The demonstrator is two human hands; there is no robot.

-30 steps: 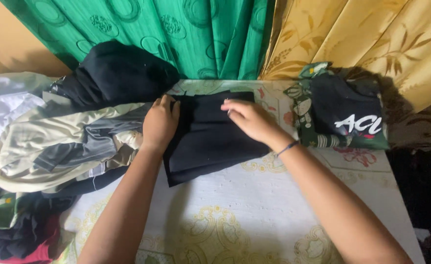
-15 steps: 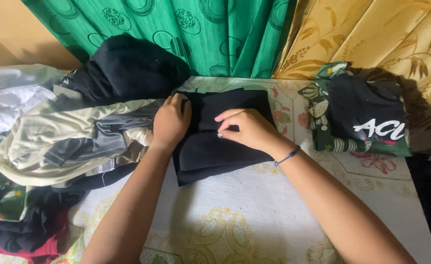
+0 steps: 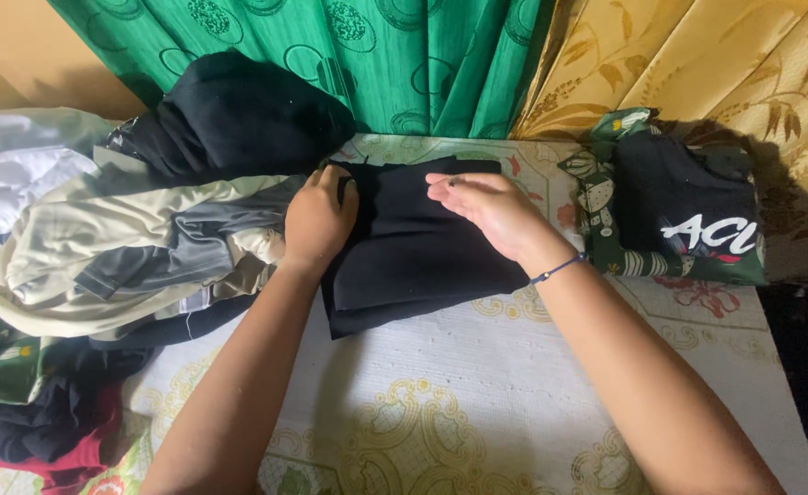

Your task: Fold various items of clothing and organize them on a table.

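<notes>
A folded black garment [image 3: 413, 257] lies flat on the patterned white and yellow tabletop [image 3: 477, 403], near the far edge. My left hand [image 3: 319, 220] grips its left edge with curled fingers. My right hand [image 3: 491, 213] rests on the garment's upper right part, fingers pinching the cloth near the top fold. A thin dark cord circles my right wrist.
A heap of unfolded clothes [image 3: 120, 247] in cream, grey, black, white and red fills the left side. A folded stack [image 3: 674, 215] of a dark printed shirt on green patterned cloth sits at the right. Green curtain [image 3: 349, 55] and gold curtain [image 3: 697, 64] hang behind.
My right hand slid down to the garment's middle, then back up toward its far right edge. My left hand stayed on the left edge. The camera shifted slightly.
</notes>
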